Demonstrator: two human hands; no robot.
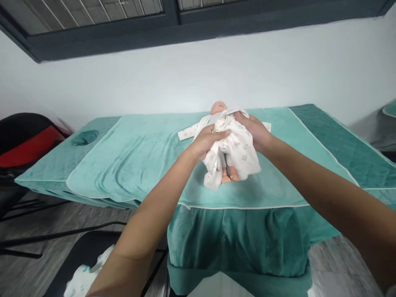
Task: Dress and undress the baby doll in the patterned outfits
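Observation:
A baby doll lies on its back on a teal towel spread over a massage bed, head toward the wall, bare feet toward me. It wears a white printed garment, bunched up over its body. My left hand is closed on the left side of the bunched cloth. Gripping the cloth near the doll's chest is my right hand, also closed. One white sleeve lies flat to the left of the doll.
The bed has a darker green quilted cover and a face hole at its left end. A black and red chair stands at the left. A white printed cloth lies low at the bottom left.

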